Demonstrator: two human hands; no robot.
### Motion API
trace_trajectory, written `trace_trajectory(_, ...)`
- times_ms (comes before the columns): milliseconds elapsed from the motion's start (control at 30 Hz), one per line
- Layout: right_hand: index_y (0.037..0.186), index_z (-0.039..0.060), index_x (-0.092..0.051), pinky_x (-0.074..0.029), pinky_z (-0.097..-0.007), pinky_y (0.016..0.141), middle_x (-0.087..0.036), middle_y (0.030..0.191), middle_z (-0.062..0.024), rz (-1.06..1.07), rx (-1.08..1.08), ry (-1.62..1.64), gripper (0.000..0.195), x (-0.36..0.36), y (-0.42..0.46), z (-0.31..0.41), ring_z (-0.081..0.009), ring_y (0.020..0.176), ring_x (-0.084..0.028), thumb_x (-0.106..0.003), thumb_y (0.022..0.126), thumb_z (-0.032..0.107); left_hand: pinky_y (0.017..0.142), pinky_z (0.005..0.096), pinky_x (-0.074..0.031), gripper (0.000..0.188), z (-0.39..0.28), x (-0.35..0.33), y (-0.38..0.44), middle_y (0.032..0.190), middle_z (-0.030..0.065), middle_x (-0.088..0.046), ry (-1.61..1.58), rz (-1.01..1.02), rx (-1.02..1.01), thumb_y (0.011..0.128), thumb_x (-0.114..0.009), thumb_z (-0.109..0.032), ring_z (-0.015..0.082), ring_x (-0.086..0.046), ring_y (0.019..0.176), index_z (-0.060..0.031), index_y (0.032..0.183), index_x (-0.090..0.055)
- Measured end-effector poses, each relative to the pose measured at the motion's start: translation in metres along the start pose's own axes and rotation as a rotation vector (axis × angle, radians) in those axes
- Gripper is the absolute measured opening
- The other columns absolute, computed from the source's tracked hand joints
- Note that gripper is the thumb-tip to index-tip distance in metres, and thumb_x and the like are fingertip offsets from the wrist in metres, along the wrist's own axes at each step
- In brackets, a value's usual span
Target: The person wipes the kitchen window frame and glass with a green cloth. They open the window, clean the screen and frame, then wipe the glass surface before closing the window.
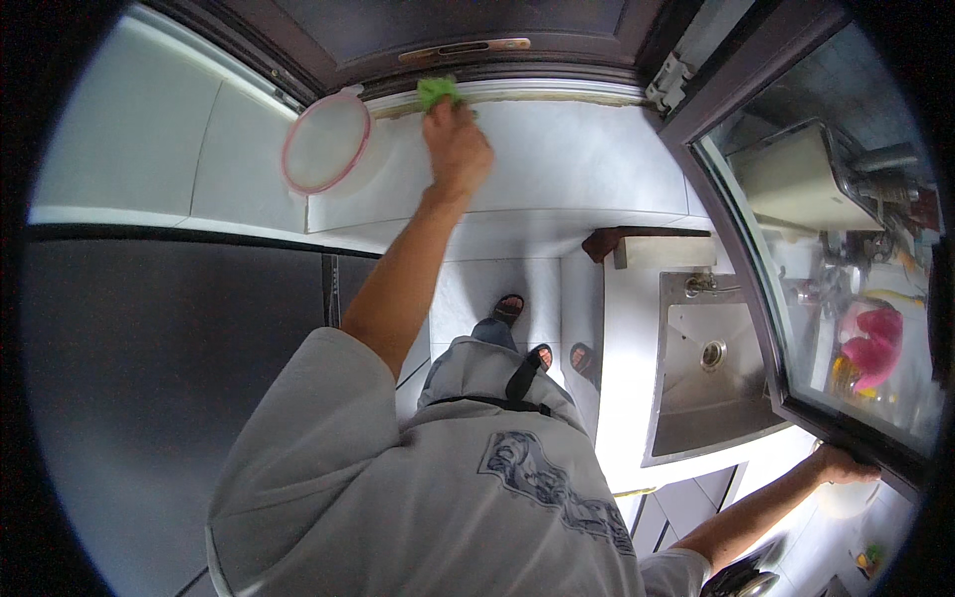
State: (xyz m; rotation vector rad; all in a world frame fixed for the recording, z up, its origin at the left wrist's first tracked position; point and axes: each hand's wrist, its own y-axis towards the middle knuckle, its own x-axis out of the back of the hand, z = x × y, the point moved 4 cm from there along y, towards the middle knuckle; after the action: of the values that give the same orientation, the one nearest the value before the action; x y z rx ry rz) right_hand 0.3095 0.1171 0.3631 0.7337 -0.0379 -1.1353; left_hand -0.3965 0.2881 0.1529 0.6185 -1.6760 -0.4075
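Note:
Pressed to the light sill track at the foot of the dark frame, my left hand [456, 145] pinches a bright green cloth [436, 92]. A round translucent container with a pink rim [327, 144] stands tilted on the pale tiled ledge [552, 157], left of that hand. At the lower right, my right hand [847, 466] grips the dark edge of an open glazed window sash [761, 351]; some of its fingers are hidden. A white round vessel [849, 498] shows just below the right hand.
A steel sink [712, 373] with a tap [701, 285] is set in the white counter [623, 373] at right. Behind the glass are a pink item [873, 347] and a cream container [809, 179]. A dark panel [179, 388] fills the left side.

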Motion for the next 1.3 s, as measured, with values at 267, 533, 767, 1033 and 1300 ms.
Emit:
trace_trajectory(267, 0.129, 0.0135, -0.058, -0.043, -0.0558, 0.103, -0.059, 0.131, -0.0127, 0.02, -0.038, -0.029, 0.069, -0.021, -0.02, 0.016, -0.037, 0.117, -0.057, -0.051, 0.084, 0.065, 0.095, 0.0415, -0.046, 0.037, -0.095, -0.023, 0.026, 0.116, 0.0111, -0.062, -0.564, 0.08, -0.161, 0.072, -0.061, 0.008, 0.0317, -0.055, 0.108, -0.0069, 0.106, -0.069)
trace_trajectory(533, 0.131, 0.017, -0.058, -0.039, -0.0574, 0.106, -0.058, 0.134, -0.0111, 0.043, -0.017, 0.001, 0.069, -0.011, -0.023, 0.011, -0.037, 0.118, -0.056, -0.053, 0.084, 0.068, 0.098, 0.051, -0.04, 0.038, 0.037, 0.008, 0.053, 0.114, 0.025, -0.058, 0.027, -0.036, 0.078, 0.08, -0.065, -0.009, 0.039, -0.052, 0.112, 0.0024, 0.116, -0.058)
trace_trajectory(767, 0.124, 0.0137, -0.064, -0.039, -0.057, 0.105, -0.062, 0.129, -0.011, -0.037, -0.058, 0.055, 0.065, -0.01, -0.015, 0.006, -0.0357, 0.116, -0.059, -0.055, 0.084, 0.064, 0.094, 0.048, -0.043, 0.035, -0.008, -0.027, 0.062, 0.112, 0.0211, -0.061, 0.09, 0.085, -0.041, 0.081, -0.06, -0.011, 0.0367, -0.057, 0.101, 0.0026, 0.113, -0.063)
trace_trajectory(1033, 0.133, 0.0154, -0.057, -0.041, -0.0534, 0.106, -0.058, 0.136, -0.0109, 0.007, 0.046, -0.003, 0.069, -0.014, -0.018, 0.009, -0.0346, 0.118, -0.058, -0.053, 0.085, 0.065, 0.094, 0.0455, -0.043, 0.039, -0.132, -0.067, 0.084, 0.113, 0.0169, -0.061, -0.17, 0.146, -0.214, 0.076, -0.06, -0.004, 0.0342, -0.053, 0.107, -0.0031, 0.114, -0.068)
trace_trajectory(1300, 0.137, 0.0153, -0.052, -0.04, -0.0533, 0.108, -0.053, 0.141, -0.0113, 0.024, 0.091, -0.056, 0.071, -0.01, -0.018, 0.01, -0.0359, 0.123, -0.055, -0.05, 0.088, 0.067, 0.096, 0.044, -0.044, 0.035, -0.11, -0.059, 0.089, 0.115, 0.0165, -0.058, -0.274, 0.219, -0.296, 0.082, -0.056, -0.004, 0.0333, -0.053, 0.109, -0.0056, 0.116, -0.067)
